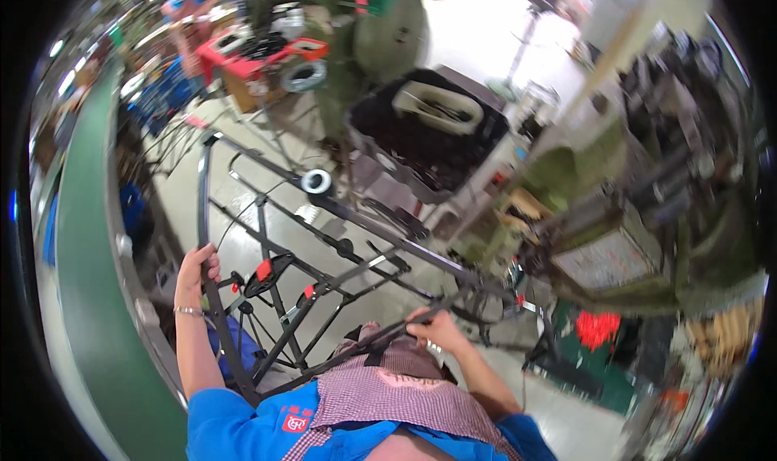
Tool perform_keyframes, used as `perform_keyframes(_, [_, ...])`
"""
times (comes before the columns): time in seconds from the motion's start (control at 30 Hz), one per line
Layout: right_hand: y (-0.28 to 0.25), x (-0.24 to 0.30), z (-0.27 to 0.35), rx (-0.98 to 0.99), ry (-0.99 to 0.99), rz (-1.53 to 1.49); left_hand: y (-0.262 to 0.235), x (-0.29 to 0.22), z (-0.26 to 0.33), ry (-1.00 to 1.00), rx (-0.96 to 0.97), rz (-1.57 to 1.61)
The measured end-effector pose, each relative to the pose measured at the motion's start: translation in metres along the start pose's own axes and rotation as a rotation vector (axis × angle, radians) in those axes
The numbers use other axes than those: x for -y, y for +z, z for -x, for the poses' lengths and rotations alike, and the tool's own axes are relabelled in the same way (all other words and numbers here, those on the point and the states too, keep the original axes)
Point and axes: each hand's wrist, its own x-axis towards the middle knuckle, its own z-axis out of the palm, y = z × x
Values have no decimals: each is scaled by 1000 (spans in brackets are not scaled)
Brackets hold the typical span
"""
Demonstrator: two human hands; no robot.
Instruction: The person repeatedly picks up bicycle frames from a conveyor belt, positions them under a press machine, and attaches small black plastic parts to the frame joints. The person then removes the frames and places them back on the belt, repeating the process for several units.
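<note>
Head view: nearest the lens, bottom centre, was the person's checked apron [380,396] over a blue shirt [235,433]. Left hand [197,271] at lower left was curled shut around the left-side bar of a black metal frame [324,267]; fingers wrapped over the bar, bracelet at the wrist. Right hand [437,327], lower centre, was closed on a thin black bar of the same frame, thumb side up, grip tight as far as visible. The frame filled the centre-left of the picture, tilted, running from the lap up to the upper-left middle, with crossed struts, red clips [264,268] near the hub and a round silver ring [316,182] at its upper part. Green belt conveyor [89,242] curved down the left edge. Black tray [421,137] holding a beige bin sat upper centre. Green machine [615,242] stood right of centre, with a red patch [596,329] below it. Another person in blue [190,8] stood at upper left, beside red bins [251,52]. Right edge was too blurred to read.
</note>
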Motion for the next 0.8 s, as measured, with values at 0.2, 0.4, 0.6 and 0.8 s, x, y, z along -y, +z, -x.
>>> perform_keyframes(0.2, [-12, -48, -15, 50, -15, -16, 38, -14, 33, 8, -94, -60])
perform_keyframes(0.4, [15, -112, -6, 174, 77, -302, 49, -24, 82, -12, -153, -140])
perform_keyframes(0.6, [77, -84, 12, 103, 218, -447, 24, -46, 113, 107, -77, -176])
perform_keyframes(0.8, [138, -59, -43, 35, -89, -462, -61, -68, 79, 197, -54, -69])
